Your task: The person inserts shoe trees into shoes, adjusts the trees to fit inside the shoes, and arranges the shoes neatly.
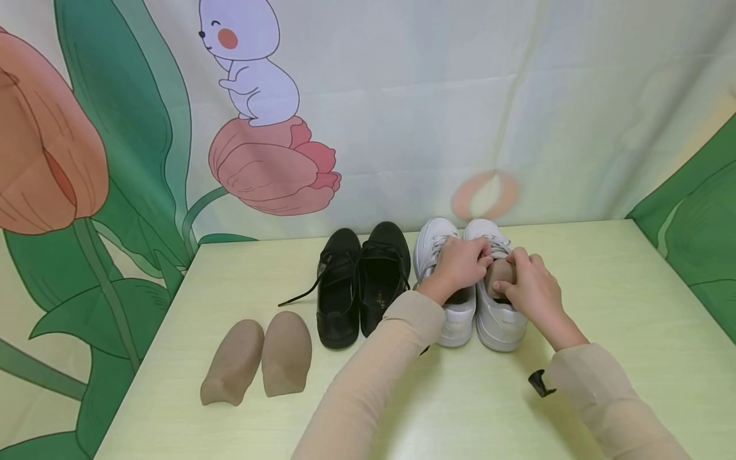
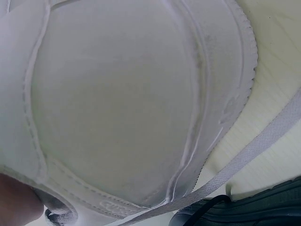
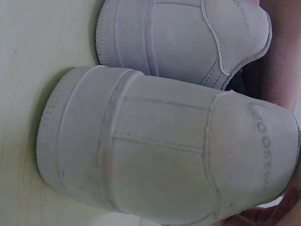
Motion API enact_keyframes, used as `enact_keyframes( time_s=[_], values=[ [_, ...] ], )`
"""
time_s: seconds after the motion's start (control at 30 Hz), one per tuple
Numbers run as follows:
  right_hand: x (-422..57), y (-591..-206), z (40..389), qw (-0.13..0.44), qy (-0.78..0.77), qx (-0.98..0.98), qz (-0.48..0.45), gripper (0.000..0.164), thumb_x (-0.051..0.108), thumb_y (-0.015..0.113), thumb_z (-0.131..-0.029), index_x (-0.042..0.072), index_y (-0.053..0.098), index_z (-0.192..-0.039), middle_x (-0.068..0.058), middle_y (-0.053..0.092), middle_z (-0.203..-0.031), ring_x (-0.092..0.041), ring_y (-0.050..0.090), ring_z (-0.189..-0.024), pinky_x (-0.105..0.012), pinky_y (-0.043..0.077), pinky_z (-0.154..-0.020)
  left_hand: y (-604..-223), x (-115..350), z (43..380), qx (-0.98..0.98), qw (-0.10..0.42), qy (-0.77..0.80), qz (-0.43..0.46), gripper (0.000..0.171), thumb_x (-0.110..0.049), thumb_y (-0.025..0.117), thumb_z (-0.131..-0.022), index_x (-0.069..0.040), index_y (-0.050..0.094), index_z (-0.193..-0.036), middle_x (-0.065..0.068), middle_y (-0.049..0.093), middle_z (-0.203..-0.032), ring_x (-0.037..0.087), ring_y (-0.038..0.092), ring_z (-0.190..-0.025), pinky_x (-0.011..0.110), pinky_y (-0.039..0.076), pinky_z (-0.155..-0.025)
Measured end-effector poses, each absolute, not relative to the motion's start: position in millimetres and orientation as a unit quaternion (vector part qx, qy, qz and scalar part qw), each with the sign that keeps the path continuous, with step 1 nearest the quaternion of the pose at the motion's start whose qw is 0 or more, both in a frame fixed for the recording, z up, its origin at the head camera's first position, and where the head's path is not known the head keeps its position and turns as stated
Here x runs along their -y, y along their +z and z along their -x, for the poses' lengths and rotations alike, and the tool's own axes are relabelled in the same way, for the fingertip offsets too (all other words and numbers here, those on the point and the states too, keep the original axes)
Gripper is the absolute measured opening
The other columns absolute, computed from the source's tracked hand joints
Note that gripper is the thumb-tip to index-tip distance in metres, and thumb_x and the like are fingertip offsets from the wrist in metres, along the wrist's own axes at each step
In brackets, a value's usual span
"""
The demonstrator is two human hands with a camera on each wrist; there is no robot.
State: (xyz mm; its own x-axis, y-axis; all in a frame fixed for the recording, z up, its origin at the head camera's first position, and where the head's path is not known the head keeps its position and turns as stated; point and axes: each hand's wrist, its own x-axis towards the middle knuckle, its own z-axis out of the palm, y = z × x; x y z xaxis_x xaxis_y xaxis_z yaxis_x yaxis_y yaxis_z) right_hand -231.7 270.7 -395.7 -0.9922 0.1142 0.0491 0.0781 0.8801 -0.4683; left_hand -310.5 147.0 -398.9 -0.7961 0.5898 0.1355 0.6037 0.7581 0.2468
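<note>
A tan shoe insert sits partly inside the right white sneaker, which stands at the back of the tabletop touching its mate, the left white sneaker. The right hand has its fingers curled round the insert's exposed end, while the left hand grips the sneaker's tongue and laces. Judging by this, the insert is midway at the shoe's opening, and the next move calls for a steady pull or push along the shoe with the tongue held clear. A pair of black shoes stands just beside, and two more tan inserts lie nearer the left edge. A small black clip lies by the right sleeve.
</note>
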Motion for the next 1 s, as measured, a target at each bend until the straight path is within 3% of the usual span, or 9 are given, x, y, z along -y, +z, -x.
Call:
enact_keyframes(
  time_s=[1.0],
  values=[
    [-267.8, -395.0, 237.5, 0.025, 0.213, 0.973, 0.084, 0.044, 0.025, 0.068, -0.077, 0.003, 0.043, -0.107, -0.022, 0.048, -0.101, -0.046, 0.052, -0.086, -0.043, 0.038, -0.057, -397.4, -145.6, 308.9, 0.937, 0.032, -0.137, 0.320, 0.014, -0.032, 0.050, -0.090, -0.021, 0.057, -0.085, -0.009, 0.061, -0.069, 0.012, 0.059, -0.075, 0.028, 0.038, -0.084]
  ],
)
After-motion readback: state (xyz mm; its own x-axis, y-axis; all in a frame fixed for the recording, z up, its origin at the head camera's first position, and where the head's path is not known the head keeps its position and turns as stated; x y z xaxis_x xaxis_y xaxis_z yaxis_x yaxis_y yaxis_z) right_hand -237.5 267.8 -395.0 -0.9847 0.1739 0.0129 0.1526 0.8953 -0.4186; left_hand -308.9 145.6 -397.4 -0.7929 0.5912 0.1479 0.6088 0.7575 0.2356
